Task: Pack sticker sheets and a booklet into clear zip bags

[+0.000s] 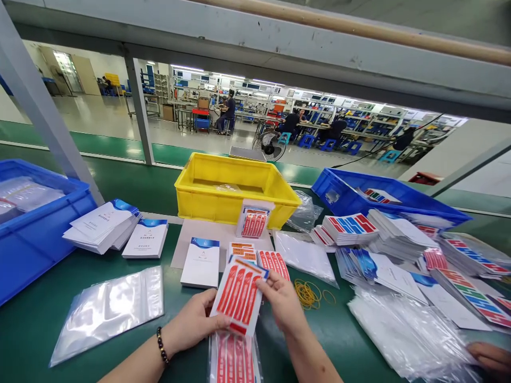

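A small stack of sheets with red label strips on top (pixel 238 295) is held between my two hands, tilted toward me. My left hand (pixel 199 314) grips its lower left edge, thumb on the front. With thumb and fingers, my right hand (pixel 281 298) pinches the upper right corner. Below it lies a clear bag with red-striped sheets inside (pixel 235 359), partly cut off by the frame. Just beyond are a stack of orange label sheets (pixel 242 251), more red label sheets (pixel 274 264) and a white booklet stack with a blue top (pixel 200 263).
A yellow bin (pixel 235 205) stands behind, with blue bins at left (pixel 48 229) and right (pixel 383 197). Clear bags (pixel 115 303), rubber bands (pixel 307 294) and booklet stacks (pixel 146 239) lie around. Another person's hand (pixel 493 356) touches plastic bags (pixel 411 330) at right.
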`<move>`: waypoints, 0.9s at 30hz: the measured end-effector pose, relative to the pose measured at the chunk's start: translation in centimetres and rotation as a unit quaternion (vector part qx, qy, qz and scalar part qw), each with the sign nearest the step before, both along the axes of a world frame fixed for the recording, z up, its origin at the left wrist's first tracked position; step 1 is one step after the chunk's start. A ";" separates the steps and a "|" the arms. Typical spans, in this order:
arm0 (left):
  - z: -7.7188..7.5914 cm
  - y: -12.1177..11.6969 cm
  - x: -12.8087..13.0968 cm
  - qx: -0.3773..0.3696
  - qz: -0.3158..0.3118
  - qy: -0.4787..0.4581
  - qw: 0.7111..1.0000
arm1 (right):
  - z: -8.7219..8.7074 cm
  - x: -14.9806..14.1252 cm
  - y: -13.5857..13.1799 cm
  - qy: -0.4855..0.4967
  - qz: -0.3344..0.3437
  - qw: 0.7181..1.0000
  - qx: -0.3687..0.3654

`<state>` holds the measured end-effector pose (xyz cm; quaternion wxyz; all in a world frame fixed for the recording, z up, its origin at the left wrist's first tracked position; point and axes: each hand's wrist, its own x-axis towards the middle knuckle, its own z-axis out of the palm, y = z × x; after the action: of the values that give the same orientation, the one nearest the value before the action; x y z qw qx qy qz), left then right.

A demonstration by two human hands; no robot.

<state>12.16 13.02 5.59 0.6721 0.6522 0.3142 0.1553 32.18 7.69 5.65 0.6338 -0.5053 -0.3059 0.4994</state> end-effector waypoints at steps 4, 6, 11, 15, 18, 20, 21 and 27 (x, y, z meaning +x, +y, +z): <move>0.5 0.6 -0.6 0.211 -0.061 0.119 0.968 | -0.2 1.7 0.6 0.057 -0.178 0.982 0.029; 0.6 0.5 -0.5 0.189 -0.142 0.061 0.970 | -0.3 1.4 0.7 0.072 -0.189 0.979 0.039; 0.3 0.2 0.0 0.226 -0.133 0.019 0.965 | -0.5 -0.7 0.4 0.053 -0.120 0.991 0.024; 0.1 0.3 -0.1 0.182 -0.047 -0.008 0.982 | -0.6 -0.2 0.3 0.023 -0.079 0.997 0.005; 0.0 0.3 -0.1 0.151 0.006 -0.010 0.988 | -0.7 0.4 0.3 0.002 -0.056 0.998 -0.010; -0.2 0.2 -0.1 0.145 0.011 -0.024 0.989 | -0.8 0.4 0.3 -0.008 -0.029 0.999 -0.014; -0.3 0.1 0.0 0.142 0.009 -0.030 0.989 | -0.9 0.2 0.3 -0.010 -0.015 1.000 -0.017; -0.9 -0.4 0.4 0.095 0.053 -0.043 0.993 | -1.0 -1.1 -0.1 -0.037 0.060 0.998 -0.005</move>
<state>12.53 12.63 4.64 0.6110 0.6879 0.3034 0.2476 31.09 7.55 4.67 0.5887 -0.5073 -0.3564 0.5187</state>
